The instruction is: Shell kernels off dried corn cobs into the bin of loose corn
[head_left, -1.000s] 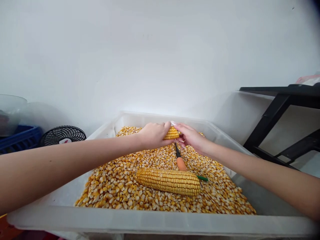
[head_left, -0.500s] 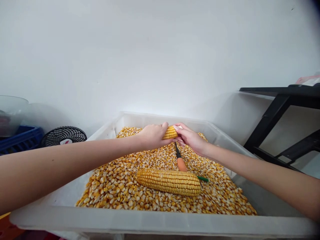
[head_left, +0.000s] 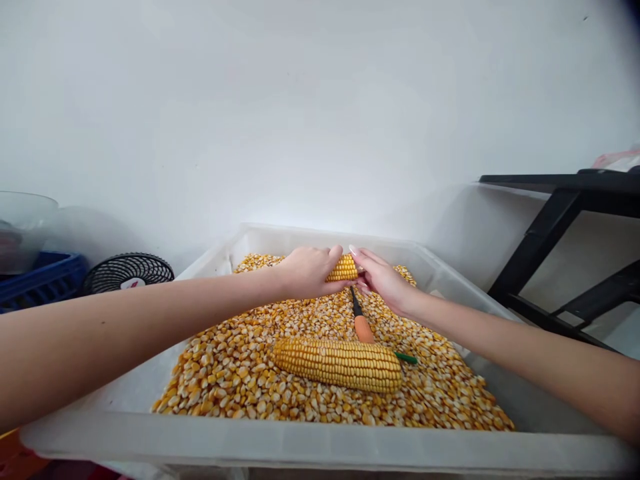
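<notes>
Item one, held: a short corn cob (head_left: 343, 268), which we grip at the far middle of the tub, just above the loose kernels. Our left hand (head_left: 306, 271) is wrapped around its left part, thumb over the top, fingers curled under; our right hand (head_left: 382, 279) meets the cob's right end, fingers extended and lightly closed against it, so both hands bear on the same cob. Item two, container: a translucent white plastic tub (head_left: 300, 445), wide and shallow, its near rim running across the bottom of the view. Item three, contents: a bed of loose yellow kernels (head_left: 235, 373) covering most of the tub floor, thinner at the near left and right corners. Item four: a whole corn cob (head_left: 338, 364), full-kernelled, lying crosswise on the kernels nearer to us, well apart from our hands. Item five: a tool with an orange handle (head_left: 362, 327) and a dark shaft, lying on the kernels between the held cob and the whole one, its handle end touching the latter. Item six: a small green tip (head_left: 406, 358) showing at the whole cob's right end. Surroundings: a black fan grille (head_left: 128, 270) and a blue crate (head_left: 40, 277) to the left, a black frame (head_left: 555, 227) to the right, a white wall (head_left: 300, 120) behind.
</notes>
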Motion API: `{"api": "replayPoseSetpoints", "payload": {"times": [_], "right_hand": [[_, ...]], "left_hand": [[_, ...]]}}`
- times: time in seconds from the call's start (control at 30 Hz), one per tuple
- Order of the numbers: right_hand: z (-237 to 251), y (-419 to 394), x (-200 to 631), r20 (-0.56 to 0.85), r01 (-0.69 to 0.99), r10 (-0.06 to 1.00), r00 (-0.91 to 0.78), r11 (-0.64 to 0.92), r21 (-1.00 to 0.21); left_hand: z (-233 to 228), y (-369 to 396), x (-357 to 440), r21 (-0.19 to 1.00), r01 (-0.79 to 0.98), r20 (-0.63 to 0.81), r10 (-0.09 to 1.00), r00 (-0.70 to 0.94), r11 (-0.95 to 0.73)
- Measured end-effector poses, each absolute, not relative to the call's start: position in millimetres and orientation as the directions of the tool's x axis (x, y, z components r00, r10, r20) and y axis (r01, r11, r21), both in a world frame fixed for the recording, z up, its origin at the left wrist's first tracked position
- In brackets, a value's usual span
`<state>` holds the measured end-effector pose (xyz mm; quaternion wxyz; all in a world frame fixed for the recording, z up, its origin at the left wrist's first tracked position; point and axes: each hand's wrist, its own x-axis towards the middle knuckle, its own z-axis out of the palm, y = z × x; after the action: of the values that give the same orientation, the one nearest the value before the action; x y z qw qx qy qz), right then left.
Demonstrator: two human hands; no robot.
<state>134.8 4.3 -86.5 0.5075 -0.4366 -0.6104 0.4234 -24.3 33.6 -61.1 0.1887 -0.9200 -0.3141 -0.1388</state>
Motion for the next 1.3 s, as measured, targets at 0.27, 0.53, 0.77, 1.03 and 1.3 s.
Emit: {"api": "replayPoseSetpoints", "payload": {"times": [0.27, 0.53, 0.77, 1.03, 1.3], "right_hand": [[-86.5, 4.4, 137.0, 0.276, 0.152, 0.953, -0.128, 0.294, -0.944], [-85.6, 6.3, 139.8, 0.243, 0.101, 0.954, -0.178, 0.263, -0.96], [-78.8, 2.9, 136.1, 0.18, 0.141, 0.979, -0.091, 0.191, -0.971], [-82.1, 3.4, 135.1, 0.271, 0.127, 0.958, -0.098, 0.282, -0.951], [-80.0, 1.6, 134.4, 0.131, 0.099, 0.984, -0.123, 0.144, -0.985]], "left_hand": [[-60.7, 36.9, -26.5, -0.199, 0.62, 0.352, 0.536, 0.768, -0.759], [-61.1, 37.3, -26.7, -0.17, 0.625, 0.37, 0.538, 0.757, -0.762], [-55.7, 30.8, -24.2, -0.188, 0.631, 0.433, 0.514, 0.741, -0.753], [-60.7, 39.3, -23.3, -0.097, 0.699, 0.431, 0.603, 0.671, -0.709], [-58.3, 31.9, -20.9, -0.126, 0.708, 0.402, 0.617, 0.676, -0.694]]}}
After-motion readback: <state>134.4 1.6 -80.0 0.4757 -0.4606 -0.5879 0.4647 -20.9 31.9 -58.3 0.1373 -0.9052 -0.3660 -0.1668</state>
